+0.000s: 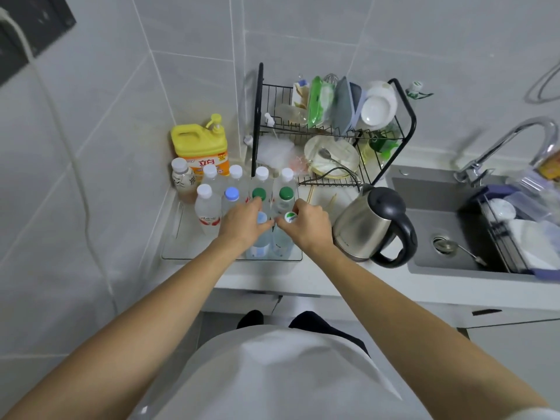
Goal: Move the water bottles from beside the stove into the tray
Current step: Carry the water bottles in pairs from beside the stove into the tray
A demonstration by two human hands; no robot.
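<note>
A grey stone sink (448, 207) fills the right of the white counter, a black wire dish rack (333, 128) stands behind, and a steel electric kettle (368, 225) sits beside a clear shallow plastic tray (172, 237). Upright inside the tray stand the clear plastic water bottles (209, 207) with white, blue and green caps. The left hand (242, 222) curls round a blue-capped bottle (261, 218) at the tray's front; the right hand (309, 225) pinches a white-capped bottle (290, 218) just beside it.

White counter (318, 277) bears a clear tray (181, 253), kettle (368, 225) and dish rack (333, 128).
</note>
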